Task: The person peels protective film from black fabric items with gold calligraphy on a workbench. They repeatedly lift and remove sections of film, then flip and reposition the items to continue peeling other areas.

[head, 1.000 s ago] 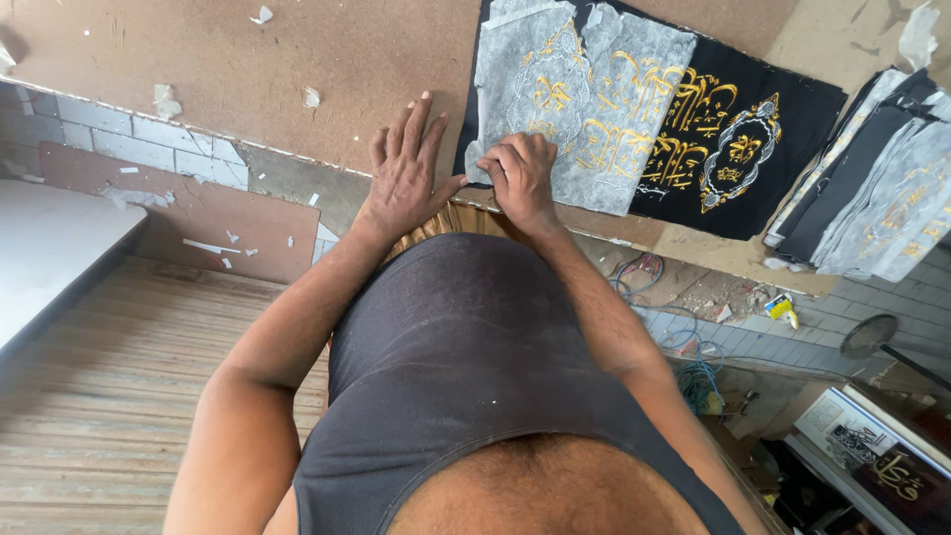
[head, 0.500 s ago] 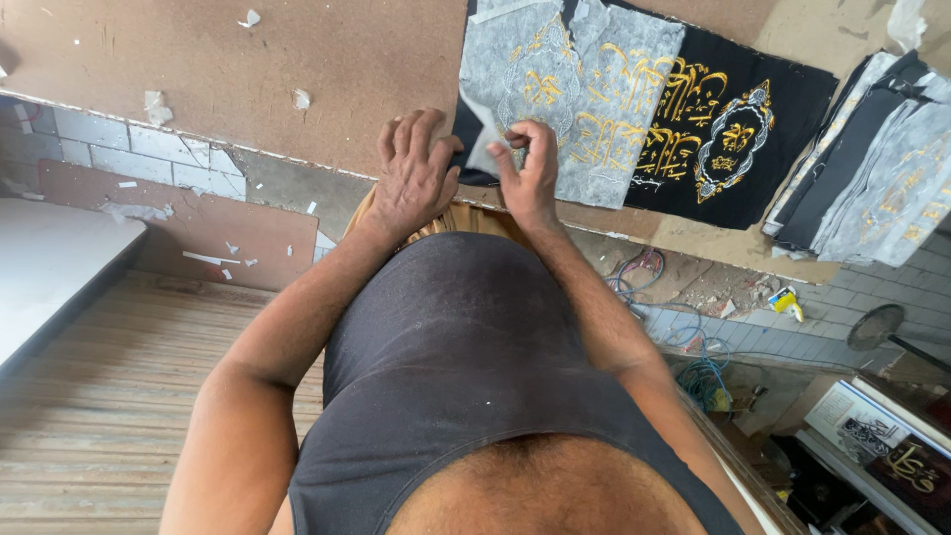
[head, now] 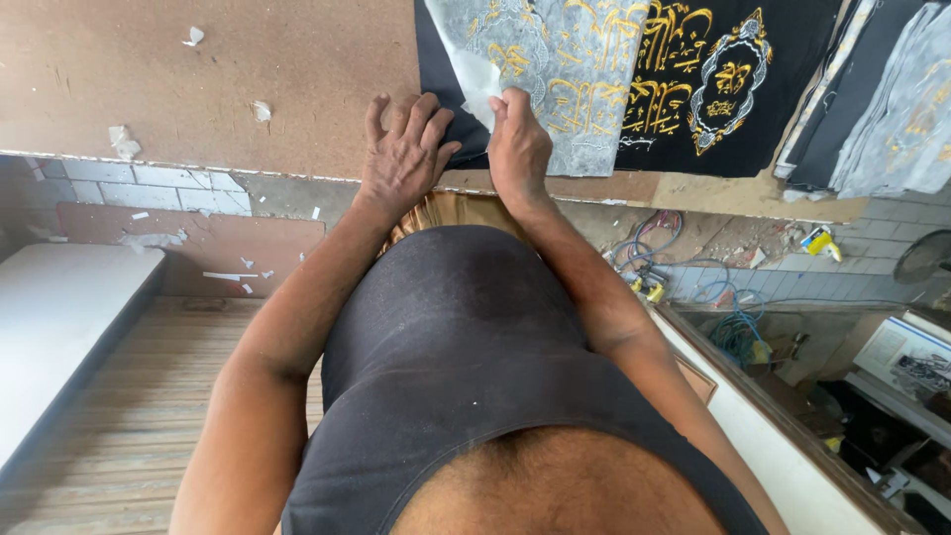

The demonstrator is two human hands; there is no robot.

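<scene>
Left hand is what I see first, lying flat with fingers spread on the brown counter, its fingertips touching the near left corner of the black cloth; it presses down and grips nothing. Just to its right, my right hand is closed in a pinch on the corner of the white paper backing, which is lifted off the grey sheet covering the left part of the cloth. That cloth sits against the counter's near edge, its long axis running left to right, gold embroidery showing on the bare right part. From the pinch, the backing runs away from me and rightward, so the right hand is the nearer one. Further right lies a stack of similar cloths.
</scene>
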